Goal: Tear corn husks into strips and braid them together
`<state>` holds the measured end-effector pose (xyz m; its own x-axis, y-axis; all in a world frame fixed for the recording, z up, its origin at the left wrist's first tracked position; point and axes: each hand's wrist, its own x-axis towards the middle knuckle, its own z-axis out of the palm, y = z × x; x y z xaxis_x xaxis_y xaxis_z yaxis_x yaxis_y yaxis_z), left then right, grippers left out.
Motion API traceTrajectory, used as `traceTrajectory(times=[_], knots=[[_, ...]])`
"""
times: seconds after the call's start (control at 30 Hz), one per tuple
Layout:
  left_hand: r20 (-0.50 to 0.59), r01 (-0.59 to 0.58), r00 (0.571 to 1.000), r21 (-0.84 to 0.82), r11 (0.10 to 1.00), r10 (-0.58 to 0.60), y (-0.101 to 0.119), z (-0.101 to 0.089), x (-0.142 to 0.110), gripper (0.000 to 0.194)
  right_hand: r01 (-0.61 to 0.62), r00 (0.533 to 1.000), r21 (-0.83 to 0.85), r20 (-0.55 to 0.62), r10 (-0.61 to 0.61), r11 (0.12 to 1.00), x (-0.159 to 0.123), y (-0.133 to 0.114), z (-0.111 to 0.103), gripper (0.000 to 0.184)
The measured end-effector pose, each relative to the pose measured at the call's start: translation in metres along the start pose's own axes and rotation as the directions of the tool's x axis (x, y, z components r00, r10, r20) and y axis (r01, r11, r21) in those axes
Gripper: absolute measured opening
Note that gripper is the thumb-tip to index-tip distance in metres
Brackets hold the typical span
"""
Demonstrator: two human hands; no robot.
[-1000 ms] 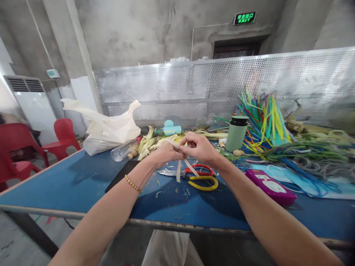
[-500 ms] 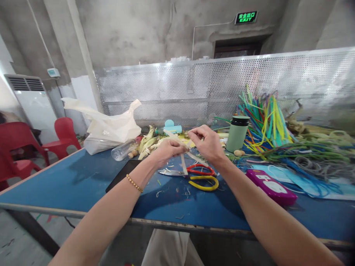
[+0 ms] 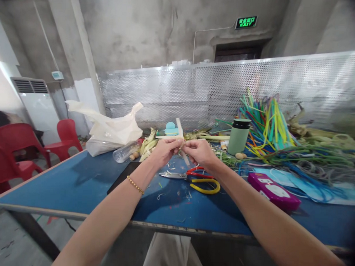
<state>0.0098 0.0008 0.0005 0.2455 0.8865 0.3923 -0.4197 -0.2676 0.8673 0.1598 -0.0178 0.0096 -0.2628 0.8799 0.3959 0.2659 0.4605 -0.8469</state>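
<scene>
Pale flat strips (image 3: 180, 127), possibly husk, cross between my hands above the table. My left hand (image 3: 167, 148) pinches them near the crossing, thumb against fingers. From the other side my right hand (image 3: 202, 151) grips the same strips, its fingertips almost touching the left ones. One strip end points up and away, another to the left, and one hangs down toward the table. The fingers hide the crossing itself. Just below lie scissors (image 3: 206, 187) with one red and one yellow handle, blades to the left. Small fibre scraps (image 3: 160, 195) are scattered nearby.
Left on the blue table (image 3: 62, 187) are a white bag (image 3: 115, 129), a clear bottle (image 3: 126, 151), husks (image 3: 149, 143) and a dark flat object (image 3: 124, 177). To the right stand a green cup (image 3: 238, 139), a purple box (image 3: 273, 190) and bundled coloured strips (image 3: 272, 124).
My right hand has come down and in beside the left. The strips have turned, one end now standing up between the hands. The view has tilted slightly.
</scene>
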Motion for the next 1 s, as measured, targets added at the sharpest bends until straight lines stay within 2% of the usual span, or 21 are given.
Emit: traceTrajectory(times=[0.13,0.3,0.53,0.8,1.0], knots=[[0.083,-0.007,0.997,-0.014,1.0,0.008,-0.001,-0.005,0.002,0.021,0.022,1.0,0.024,-0.006,-0.022,0.999,0.0,0.0,-0.001,0.02],[-0.004,0.013,1.0,-0.012,1.0,-0.013,-0.002,-0.009,0.003,0.022,-0.002,0.999,0.046,-0.036,0.004,0.999,0.0,0.0,0.002,0.016],[-0.064,0.039,0.997,-0.124,0.992,-0.047,0.002,-0.007,0.002,0.017,-0.011,0.999,0.037,-0.041,0.012,0.999,0.0,-0.002,0.002,0.02],[-0.045,0.052,0.997,-0.176,0.983,-0.061,0.0,-0.001,0.0,0.018,-0.063,0.997,0.28,-0.033,0.075,0.958,0.003,0.006,0.005,0.035],[-0.045,0.07,0.996,-0.153,0.986,-0.078,0.004,0.002,-0.003,0.019,-0.02,0.992,0.367,-0.108,0.064,0.93,0.004,0.006,0.009,0.03]])
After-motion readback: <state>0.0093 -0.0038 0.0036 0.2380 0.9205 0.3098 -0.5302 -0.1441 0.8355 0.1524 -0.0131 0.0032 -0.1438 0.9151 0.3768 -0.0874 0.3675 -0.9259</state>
